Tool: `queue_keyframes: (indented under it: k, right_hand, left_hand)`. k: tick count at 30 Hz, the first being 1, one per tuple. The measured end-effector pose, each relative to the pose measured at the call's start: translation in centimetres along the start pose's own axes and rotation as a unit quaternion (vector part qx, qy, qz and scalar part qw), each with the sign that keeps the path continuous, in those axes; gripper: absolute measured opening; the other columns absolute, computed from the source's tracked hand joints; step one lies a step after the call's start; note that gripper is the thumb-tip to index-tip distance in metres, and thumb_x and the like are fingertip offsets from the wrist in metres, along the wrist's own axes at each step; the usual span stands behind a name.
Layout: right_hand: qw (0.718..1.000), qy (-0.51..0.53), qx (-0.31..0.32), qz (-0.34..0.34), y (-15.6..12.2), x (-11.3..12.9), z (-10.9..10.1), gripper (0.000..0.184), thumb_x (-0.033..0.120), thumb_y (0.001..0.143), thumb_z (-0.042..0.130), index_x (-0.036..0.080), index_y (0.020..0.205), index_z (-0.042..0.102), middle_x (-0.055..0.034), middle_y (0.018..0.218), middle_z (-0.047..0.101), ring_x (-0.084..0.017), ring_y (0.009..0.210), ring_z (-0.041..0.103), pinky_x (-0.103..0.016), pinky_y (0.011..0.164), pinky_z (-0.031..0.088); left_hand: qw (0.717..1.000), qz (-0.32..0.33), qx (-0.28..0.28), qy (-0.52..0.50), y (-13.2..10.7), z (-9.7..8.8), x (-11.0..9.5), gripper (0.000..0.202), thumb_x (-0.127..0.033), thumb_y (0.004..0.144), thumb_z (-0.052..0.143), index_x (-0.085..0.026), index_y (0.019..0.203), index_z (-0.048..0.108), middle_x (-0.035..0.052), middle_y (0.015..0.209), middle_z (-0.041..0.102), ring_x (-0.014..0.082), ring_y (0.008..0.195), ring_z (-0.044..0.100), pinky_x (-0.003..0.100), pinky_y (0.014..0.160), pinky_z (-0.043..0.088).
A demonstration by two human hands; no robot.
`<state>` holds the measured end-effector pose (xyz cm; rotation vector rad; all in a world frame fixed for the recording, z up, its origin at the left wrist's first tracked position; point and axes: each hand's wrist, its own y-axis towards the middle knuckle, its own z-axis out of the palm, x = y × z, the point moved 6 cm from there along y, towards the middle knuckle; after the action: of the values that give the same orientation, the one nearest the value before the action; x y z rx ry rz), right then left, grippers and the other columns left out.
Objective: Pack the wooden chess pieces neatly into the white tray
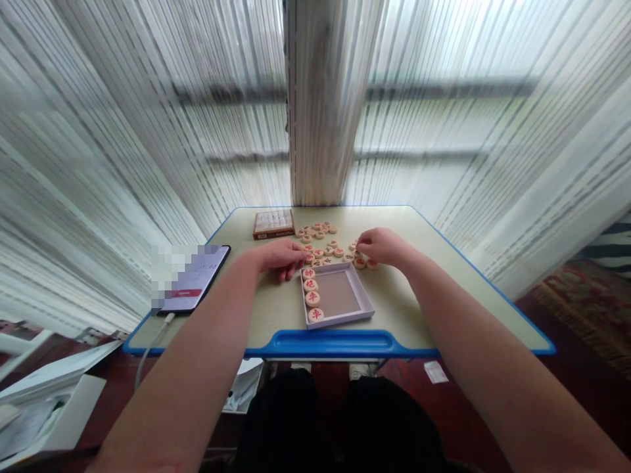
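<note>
Wooden xiangqi pieces with red and black characters point(328, 251) lie loosely grouped on the table between my hands. My left hand point(283, 256) is at the left edge of this group, its bent fingers on a red-marked piece point(308, 257). On the right, my right hand point(378, 246) reaches down with fingers pinched together at a piece, partly hidden by the fingertips. Nearer to me is a shallow open box point(365, 309). Along its left side, several red-marked pieces point(312, 299) form a column, faces up.
A brown flat box point(274, 224) lies at the back left, beside more loose pieces point(318, 230). At the left edge rests a phone point(192, 289) with a white cable point(152, 345). The table point(409, 315) has a blue rim and a front tray groove point(332, 341). Curtains hang behind.
</note>
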<state>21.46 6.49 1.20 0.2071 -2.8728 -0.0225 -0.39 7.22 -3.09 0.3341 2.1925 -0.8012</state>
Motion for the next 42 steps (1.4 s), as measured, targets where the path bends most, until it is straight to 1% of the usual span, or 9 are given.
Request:
queue_keyframes:
  k: [3, 5, 8, 11, 18, 22, 29, 35, 42]
  right_hand:
    - [0.999, 0.013, -0.035, -0.004, -0.2, 0.0, -1.0, 0.026, 0.026, 0.075, 0.050, 0.016, 0.085, 0.072, -0.0070, 0.078, 0.071, -0.016, 0.068, 0.060, -0.025, 0.059, 0.040]
    - [0.999, 0.012, -0.030, -0.001, -0.7, -0.1, -1.8, 0.026, 0.026, 0.074, 0.051, 0.016, 0.084, 0.072, -0.0069, 0.079, 0.070, -0.017, 0.070, 0.060, -0.025, 0.059, 0.041]
    - [0.999, -0.005, 0.045, 0.008, -1.5, -0.4, -2.1, 0.022, 0.025, 0.068, 0.056, 0.018, 0.082, 0.072, -0.0060, 0.080, 0.070, -0.018, 0.071, 0.061, -0.026, 0.057, 0.042]
    - [0.994, -0.003, 0.107, -0.007, -2.0, -0.3, -1.3, 0.027, 0.022, 0.063, 0.061, 0.020, 0.088, 0.071, -0.0052, 0.083, 0.070, -0.018, 0.071, 0.061, -0.026, 0.056, 0.042]
    - [0.990, -0.030, 0.129, -0.041, -1.5, 0.3, 0.5, 0.025, 0.023, 0.064, 0.063, 0.020, 0.088, 0.070, -0.0042, 0.082, 0.069, -0.017, 0.070, 0.059, -0.026, 0.057, 0.041]
    - [0.993, -0.017, 0.103, -0.049, -1.1, 0.7, 0.5, 0.026, 0.030, 0.068, 0.065, 0.019, 0.091, 0.069, -0.0045, 0.084, 0.069, -0.017, 0.071, 0.059, -0.026, 0.059, 0.041]
    - [0.996, -0.046, 0.041, -0.062, -0.7, 0.6, 0.2, 0.022, 0.026, 0.067, 0.061, 0.020, 0.086, 0.070, -0.0035, 0.081, 0.067, -0.015, 0.067, 0.057, -0.025, 0.056, 0.038]
    - [0.997, -0.028, -0.058, -0.036, -0.8, 0.8, -1.3, 0.022, 0.032, 0.072, 0.056, 0.019, 0.085, 0.069, -0.0046, 0.080, 0.066, -0.016, 0.067, 0.056, -0.026, 0.055, 0.037]
    - [0.992, 0.000, -0.089, -0.093, -1.0, 2.3, -0.8, 0.020, 0.031, 0.072, 0.057, 0.018, 0.082, 0.068, -0.0068, 0.089, 0.063, -0.016, 0.074, 0.056, -0.027, 0.066, 0.042]
  left_hand:
    - [1.000, 0.011, -0.009, 0.002, 0.3, -0.1, 0.1, 0.040, -0.055, 0.078, 0.056, -0.017, 0.068, 0.051, -0.0015, 0.042, 0.056, 0.0088, 0.031, 0.047, 0.018, 0.034, 0.032]
    - [1.000, 0.023, -0.012, 0.001, 0.4, -0.1, 0.1, 0.039, -0.055, 0.077, 0.058, -0.017, 0.069, 0.051, -0.0025, 0.042, 0.054, 0.0088, 0.031, 0.047, 0.019, 0.034, 0.033]
    - [1.000, 0.027, -0.010, -0.001, 0.4, -0.1, 0.0, 0.041, -0.057, 0.075, 0.058, -0.017, 0.069, 0.051, -0.0027, 0.042, 0.054, 0.0089, 0.031, 0.046, 0.019, 0.034, 0.033]
    - [1.000, 0.018, -0.010, 0.000, 0.3, -0.1, -0.1, 0.043, -0.059, 0.075, 0.056, -0.016, 0.067, 0.052, -0.0015, 0.043, 0.055, 0.0092, 0.031, 0.047, 0.019, 0.034, 0.034]
    - [1.000, 0.008, 0.007, 0.003, -0.1, 0.0, -0.6, 0.015, -0.028, 0.069, 0.056, -0.013, 0.066, 0.058, 0.0008, 0.055, 0.062, 0.0076, 0.034, 0.049, 0.019, 0.035, 0.028]
    - [0.999, 0.028, 0.021, -0.010, -0.3, 0.1, -1.0, 0.015, -0.026, 0.064, 0.054, -0.012, 0.069, 0.060, 0.0002, 0.056, 0.062, 0.0075, 0.038, 0.053, 0.017, 0.035, 0.021]
    - [0.998, 0.060, 0.015, 0.009, -0.2, -0.1, -0.9, 0.017, -0.027, 0.062, 0.060, -0.013, 0.070, 0.062, -0.0007, 0.055, 0.061, 0.0081, 0.041, 0.054, 0.017, 0.036, 0.023]
    - [0.998, 0.062, 0.021, 0.009, -0.1, 0.0, -0.9, 0.017, -0.029, 0.062, 0.062, -0.013, 0.069, 0.062, -0.0005, 0.056, 0.061, 0.0077, 0.041, 0.052, 0.017, 0.036, 0.025]
    - [0.997, 0.071, 0.020, 0.025, -0.2, -0.1, -1.0, 0.016, -0.027, 0.065, 0.062, -0.012, 0.070, 0.063, 0.0002, 0.059, 0.062, 0.0068, 0.042, 0.053, 0.016, 0.037, 0.024]
